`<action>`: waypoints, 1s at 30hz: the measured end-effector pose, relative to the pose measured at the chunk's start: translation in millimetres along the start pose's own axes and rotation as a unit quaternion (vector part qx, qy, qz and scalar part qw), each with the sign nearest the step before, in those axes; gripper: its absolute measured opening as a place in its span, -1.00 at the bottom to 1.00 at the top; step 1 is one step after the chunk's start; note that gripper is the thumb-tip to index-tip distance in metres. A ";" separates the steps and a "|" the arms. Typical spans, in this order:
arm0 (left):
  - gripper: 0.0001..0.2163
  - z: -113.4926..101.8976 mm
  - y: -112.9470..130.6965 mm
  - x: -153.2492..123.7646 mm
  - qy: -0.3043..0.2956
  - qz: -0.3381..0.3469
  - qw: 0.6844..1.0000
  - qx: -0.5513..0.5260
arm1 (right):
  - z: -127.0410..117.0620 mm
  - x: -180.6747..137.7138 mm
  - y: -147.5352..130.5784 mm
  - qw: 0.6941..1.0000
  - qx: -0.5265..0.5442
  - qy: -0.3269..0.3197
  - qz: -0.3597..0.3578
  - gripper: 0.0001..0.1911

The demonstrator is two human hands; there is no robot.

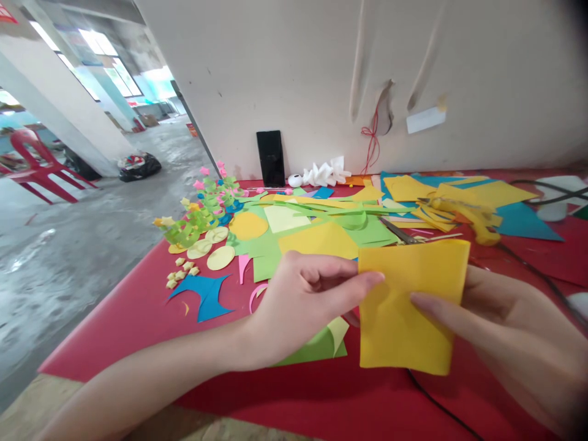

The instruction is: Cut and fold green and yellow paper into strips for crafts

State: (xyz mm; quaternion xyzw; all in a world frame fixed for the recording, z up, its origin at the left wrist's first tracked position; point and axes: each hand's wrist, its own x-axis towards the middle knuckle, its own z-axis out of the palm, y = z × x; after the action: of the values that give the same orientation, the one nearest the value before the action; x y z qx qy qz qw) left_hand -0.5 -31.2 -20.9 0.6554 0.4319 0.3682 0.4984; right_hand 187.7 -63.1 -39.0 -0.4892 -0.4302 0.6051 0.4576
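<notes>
Red table (pixel 138 318) strewn with paper scraps (pixel 316 226), white wall behind; both hands' fingers (pixel 362 283) pinching yellow paper (pixel 404 306)

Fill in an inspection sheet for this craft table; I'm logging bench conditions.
Surface: red table, mostly covered.
Job's things: yellow paper square, held above the table.
Clutter: paper offcuts, blue scrap, scissors, yellow glue gun, black phone leaning on the wall.
Grippers: left hand and right hand pinch the square's opposite edges.
Cables: black cord crosses the table.
Surroundings: red chair, concrete floor.
</notes>
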 end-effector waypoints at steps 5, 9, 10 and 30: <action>-0.74 1.1 -1.6 -0.1 0.005 -0.010 1.000 -0.013 | 0.9 0.3 -0.7 1.000 -0.008 0.003 0.008 -0.57; -0.73 1.0 -2.0 0.9 0.005 -0.009 1.000 -0.001 | 0.9 1.8 -0.2 1.000 0.014 0.001 0.007 -0.59; -0.72 0.8 -2.0 1.3 0.004 -0.007 1.000 0.005 | 1.2 2.2 -0.4 1.000 0.018 0.002 0.006 -0.60; -0.75 1.0 -2.4 1.6 -0.004 -0.020 0.999 -0.026 | 2.4 2.5 -2.6 0.997 -0.078 0.008 0.012 -0.55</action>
State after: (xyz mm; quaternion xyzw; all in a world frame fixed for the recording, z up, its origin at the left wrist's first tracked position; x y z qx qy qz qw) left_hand 0.5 -29.7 -23.4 0.6344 0.4335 0.3668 0.5245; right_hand 185.4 -60.2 -36.6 -0.5332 -0.4666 0.5715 0.4140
